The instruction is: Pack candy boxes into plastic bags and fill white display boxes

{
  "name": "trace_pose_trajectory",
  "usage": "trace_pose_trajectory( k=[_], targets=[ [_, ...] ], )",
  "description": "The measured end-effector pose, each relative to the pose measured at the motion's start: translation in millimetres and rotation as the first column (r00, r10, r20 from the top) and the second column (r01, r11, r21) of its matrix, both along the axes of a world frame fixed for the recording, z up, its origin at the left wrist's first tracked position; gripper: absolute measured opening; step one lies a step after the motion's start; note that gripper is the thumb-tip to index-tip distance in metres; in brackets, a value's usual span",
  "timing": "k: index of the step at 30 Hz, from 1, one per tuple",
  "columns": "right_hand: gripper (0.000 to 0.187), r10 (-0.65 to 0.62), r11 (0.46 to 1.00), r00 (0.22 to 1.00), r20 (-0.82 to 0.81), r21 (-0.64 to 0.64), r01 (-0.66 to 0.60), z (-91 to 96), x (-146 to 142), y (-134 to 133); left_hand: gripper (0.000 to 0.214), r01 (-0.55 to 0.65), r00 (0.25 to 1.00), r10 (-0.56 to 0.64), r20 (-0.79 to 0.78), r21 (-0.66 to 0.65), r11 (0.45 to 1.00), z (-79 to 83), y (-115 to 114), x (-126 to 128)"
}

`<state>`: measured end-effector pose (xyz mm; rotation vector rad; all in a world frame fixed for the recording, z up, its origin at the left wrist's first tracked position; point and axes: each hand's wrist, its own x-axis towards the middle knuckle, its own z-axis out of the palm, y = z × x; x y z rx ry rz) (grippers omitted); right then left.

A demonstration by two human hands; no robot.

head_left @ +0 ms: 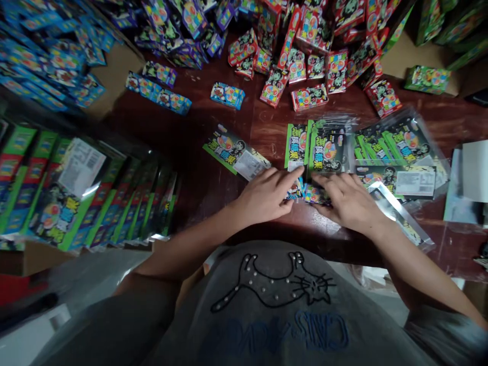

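My left fingers (296,176) pinched a blue pack (296,189), right fingers (324,180) a purple pack (315,194); bags (93,189) left of the cards (328,145) held more.

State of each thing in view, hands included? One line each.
Left hand: fingers closed on a small blue cardboard box
Right hand: fingers closed on a small purple cardboard box
Lone small blue-and-white cardboard box: lying flat, apart
Small red cardboard boxes: loosely heaped
Black-and-green printed card: flat, slanted
Green-edged clear plastic packs: leaning in a row
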<state>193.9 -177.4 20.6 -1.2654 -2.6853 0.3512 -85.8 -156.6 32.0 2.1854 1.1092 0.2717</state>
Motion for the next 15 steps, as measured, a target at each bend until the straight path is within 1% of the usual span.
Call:
trace_pose_trajectory(
  k=[1,2,3,4,5,6,7,8,9,10,12,13,15],
  targets=[
    [0.065,-0.068,0.998,0.997,-0.022,-0.007,0.068,2.1,2.5,-1.7,0.076,-0.075,0.99,0.087,0.114,-0.105,0.992,1.2,-3.2,-0.7],
    [0.066,-0.154,0.988,0.987,-0.045,-0.028,0.153,4.1,4.3,-3.2,0.074,-0.117,0.954,0.18,0.24,-0.252,0.961,1.3,-6.2,-1.4],
    [0.066,-0.244,0.969,0.968,-0.06,-0.061,0.241,5.6,5.0,-4.3,0.069,-0.109,0.895,0.275,0.353,-0.424,0.899,0.0,-8.9,-1.7],
    [0.066,-0.326,0.942,0.943,-0.062,-0.102,0.319,6.6,4.5,-4.8,0.064,-0.06,0.822,0.372,0.43,-0.586,0.808,-2.9,-11.1,-1.2],
    [0.065,-0.388,0.914,0.921,-0.05,-0.147,0.377,7.1,3.2,-4.9,0.058,-0.002,0.751,0.468,0.465,-0.708,0.706,-6.8,-12.6,0.1],
    [0.064,-0.427,0.891,0.904,-0.03,-0.184,0.414,7.0,1.3,-4.5,0.053,0.043,0.694,0.548,0.467,-0.786,0.617,-11.4,-13.3,2.3],
    [0.064,-0.447,0.876,0.894,-0.017,-0.211,0.434,6.6,-0.7,-3.7,0.049,0.06,0.654,0.602,0.457,-0.825,0.561,-16.0,-13.1,4.9],
    [0.064,-0.462,0.865,0.887,-0.01,-0.227,0.447,5.9,-2.4,-2.5,0.046,0.05,0.639,0.622,0.452,-0.831,0.553,-20.4,-12.0,7.7],
    [0.066,-0.481,0.854,0.877,-0.012,-0.234,0.465,5.0,-3.8,-1.3,0.043,0.015,0.646,0.609,0.459,-0.806,0.592,-24.2,-10.0,10.4],
    [0.068,-0.508,0.839,0.861,-0.018,-0.237,0.49,3.7,-4.8,0.0,0.041,-0.035,0.667,0.575,0.473,-0.751,0.659,-27.5,-7.4,13.0],
    [0.076,-0.572,0.801,0.82,-0.03,-0.238,0.55,-0.1,-6.7,2.1,0.038,-0.129,0.729,0.48,0.488,-0.59,0.797,-33.0,-1.0,17.8],
    [0.08,-0.596,0.783,0.802,-0.031,-0.245,0.572,-2.6,-7.8,2.7,0.038,-0.161,0.756,0.438,0.486,-0.511,0.844,-35.6,2.0,20.2],
    [0.085,-0.61,0.769,0.792,-0.035,-0.269,0.58,-8.2,-9.4,3.3,0.04,-0.208,0.799,0.381,0.466,-0.381,0.901,-39.9,6.3,24.5]
  ],
)
